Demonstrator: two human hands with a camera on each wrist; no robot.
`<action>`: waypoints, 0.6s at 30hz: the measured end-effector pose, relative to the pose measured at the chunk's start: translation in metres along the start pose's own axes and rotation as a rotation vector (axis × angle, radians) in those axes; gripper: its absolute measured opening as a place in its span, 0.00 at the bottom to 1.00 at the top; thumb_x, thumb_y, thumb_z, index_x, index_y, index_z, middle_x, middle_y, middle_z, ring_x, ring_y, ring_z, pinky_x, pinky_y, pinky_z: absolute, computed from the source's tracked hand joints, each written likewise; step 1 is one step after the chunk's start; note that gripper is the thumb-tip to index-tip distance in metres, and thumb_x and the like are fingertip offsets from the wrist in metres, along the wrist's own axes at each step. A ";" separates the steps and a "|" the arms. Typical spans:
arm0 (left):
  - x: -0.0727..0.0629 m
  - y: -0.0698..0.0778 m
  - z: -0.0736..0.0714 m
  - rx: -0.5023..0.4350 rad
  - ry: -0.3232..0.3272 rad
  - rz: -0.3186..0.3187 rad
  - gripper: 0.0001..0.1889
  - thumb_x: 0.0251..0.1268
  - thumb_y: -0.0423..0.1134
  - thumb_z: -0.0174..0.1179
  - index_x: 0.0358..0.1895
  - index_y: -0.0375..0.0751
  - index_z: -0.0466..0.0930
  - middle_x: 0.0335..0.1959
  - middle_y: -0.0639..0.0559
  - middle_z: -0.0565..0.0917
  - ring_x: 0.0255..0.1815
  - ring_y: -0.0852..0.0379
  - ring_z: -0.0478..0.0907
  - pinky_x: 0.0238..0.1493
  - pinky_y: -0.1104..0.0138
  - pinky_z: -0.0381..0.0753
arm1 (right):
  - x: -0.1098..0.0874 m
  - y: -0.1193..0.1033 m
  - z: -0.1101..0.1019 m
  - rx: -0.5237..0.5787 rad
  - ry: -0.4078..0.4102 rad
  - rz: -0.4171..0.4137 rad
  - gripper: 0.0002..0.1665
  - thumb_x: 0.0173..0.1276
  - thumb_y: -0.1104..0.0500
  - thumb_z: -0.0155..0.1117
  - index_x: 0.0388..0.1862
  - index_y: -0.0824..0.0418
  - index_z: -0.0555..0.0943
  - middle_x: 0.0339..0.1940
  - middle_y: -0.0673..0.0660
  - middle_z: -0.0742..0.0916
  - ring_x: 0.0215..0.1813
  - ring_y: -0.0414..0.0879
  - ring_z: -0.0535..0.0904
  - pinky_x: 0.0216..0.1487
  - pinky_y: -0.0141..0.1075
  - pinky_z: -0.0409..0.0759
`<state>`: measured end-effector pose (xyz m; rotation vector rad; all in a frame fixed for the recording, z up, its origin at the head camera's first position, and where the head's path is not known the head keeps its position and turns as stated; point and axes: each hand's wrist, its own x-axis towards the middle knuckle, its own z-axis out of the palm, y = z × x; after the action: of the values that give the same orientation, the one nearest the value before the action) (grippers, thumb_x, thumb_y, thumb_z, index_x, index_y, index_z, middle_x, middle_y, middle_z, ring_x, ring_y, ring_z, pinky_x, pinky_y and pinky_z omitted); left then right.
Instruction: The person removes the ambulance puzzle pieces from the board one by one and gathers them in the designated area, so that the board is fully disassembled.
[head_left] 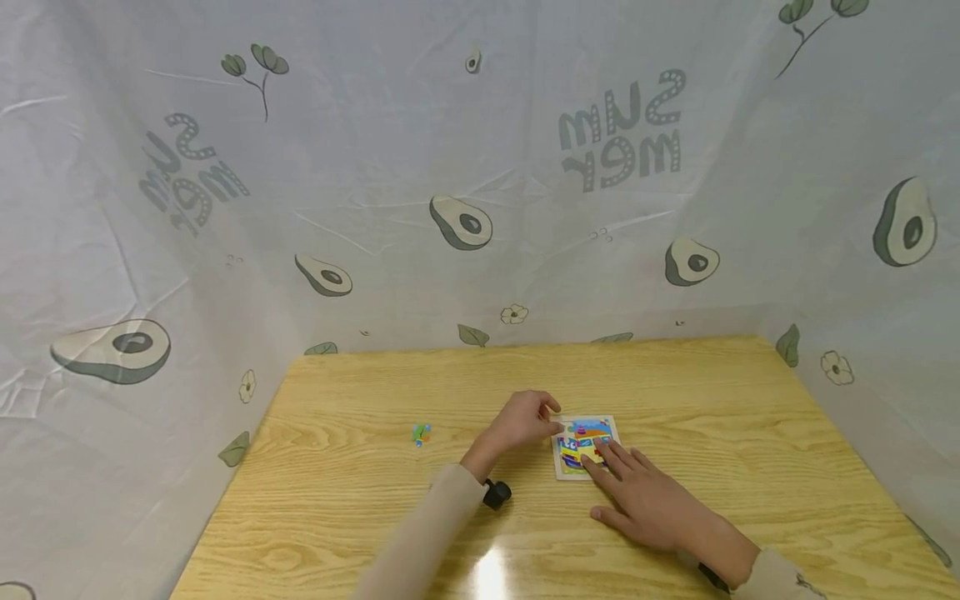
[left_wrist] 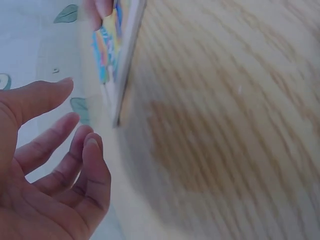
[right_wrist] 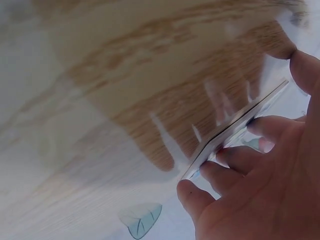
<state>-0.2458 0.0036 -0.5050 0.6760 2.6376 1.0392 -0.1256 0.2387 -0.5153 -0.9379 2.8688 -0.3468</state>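
Note:
A small square jigsaw puzzle (head_left: 587, 427) with a pale frame lies on the table, its picture showing a yellow vehicle under blue sky. Over its lower right part, my right hand (head_left: 648, 500) rests with spread fingers touching the picture. My left hand (head_left: 525, 418) is at the puzzle's upper left corner. Its fingers are loosely bent, and the left wrist view shows nothing between thumb and fingers, with a gap to the frame. Farther left on the table lies a loose, green, blue and orange puzzle piece (head_left: 422, 434).
The wood-grain table (head_left: 337, 517) has a glossy surface that reflects light near its front. Behind it and along both sides hangs a pale curtain (head_left: 375, 167) printed with avocados. A black wrist camera (head_left: 497, 494) sticks out at the left sleeve.

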 end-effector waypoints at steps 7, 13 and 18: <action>0.011 0.001 0.014 0.075 -0.008 0.015 0.14 0.70 0.41 0.70 0.53 0.39 0.88 0.41 0.51 0.86 0.36 0.63 0.76 0.40 0.72 0.77 | -0.002 0.002 0.001 0.002 0.024 -0.017 0.41 0.81 0.35 0.54 0.81 0.59 0.69 0.81 0.72 0.69 0.82 0.70 0.65 0.74 0.68 0.69; 0.018 0.003 0.023 0.129 -0.008 0.014 0.13 0.69 0.42 0.70 0.52 0.40 0.89 0.45 0.52 0.87 0.41 0.63 0.78 0.46 0.72 0.80 | -0.001 0.006 0.001 -0.021 0.073 -0.053 0.41 0.80 0.35 0.57 0.79 0.59 0.71 0.80 0.70 0.71 0.76 0.69 0.73 0.69 0.62 0.77; 0.020 0.008 0.025 0.197 -0.018 0.010 0.13 0.69 0.43 0.70 0.51 0.41 0.91 0.48 0.52 0.87 0.45 0.62 0.78 0.51 0.71 0.80 | 0.001 0.010 0.001 0.017 0.067 -0.065 0.41 0.79 0.35 0.58 0.80 0.59 0.71 0.80 0.69 0.69 0.71 0.73 0.76 0.63 0.63 0.81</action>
<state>-0.2511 0.0327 -0.5186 0.7351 2.7474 0.7779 -0.1319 0.2458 -0.5191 -1.0381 2.8948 -0.4157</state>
